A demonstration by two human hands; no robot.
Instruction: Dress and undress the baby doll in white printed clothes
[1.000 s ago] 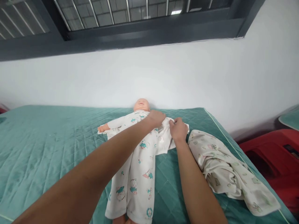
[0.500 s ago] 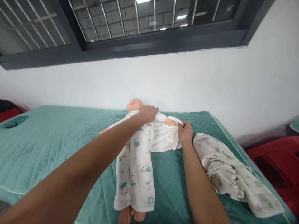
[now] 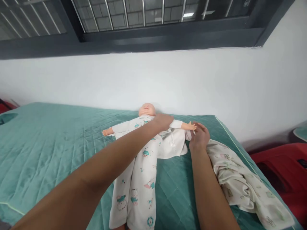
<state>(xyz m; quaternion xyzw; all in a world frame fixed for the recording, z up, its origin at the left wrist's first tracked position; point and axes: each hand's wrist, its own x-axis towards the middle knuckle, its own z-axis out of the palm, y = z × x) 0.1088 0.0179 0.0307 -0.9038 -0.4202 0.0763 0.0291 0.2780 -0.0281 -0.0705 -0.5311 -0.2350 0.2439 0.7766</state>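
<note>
A baby doll (image 3: 147,110) lies on its back with its head toward the wall, dressed in white clothes with small teal prints. My left hand (image 3: 164,122) is closed round the doll's sleeved upper arm; its fingertips are mostly hidden. At the end of that outstretched arm, my right hand (image 3: 200,136) has its fingers bent together at the doll's hand (image 3: 189,126); the exact grip is partly hidden. A white garment flap (image 3: 171,147) spreads under the arm, and some of its cloth reaches my right hand. The doll's other arm (image 3: 108,131) points out to the left.
A crumpled pale printed cloth (image 3: 240,179) lies right of my right forearm. Everything rests on a green quilted cover (image 3: 59,143). Behind it rises a white wall (image 3: 120,83) below a barred window (image 3: 153,16). A red plastic object (image 3: 283,163) stands beyond the right edge.
My right hand has left the garment's edge and moved right to the doll's hand. The doll's arm now stretches further right, above the flap. My left hand has shifted slightly right and lower in view.
</note>
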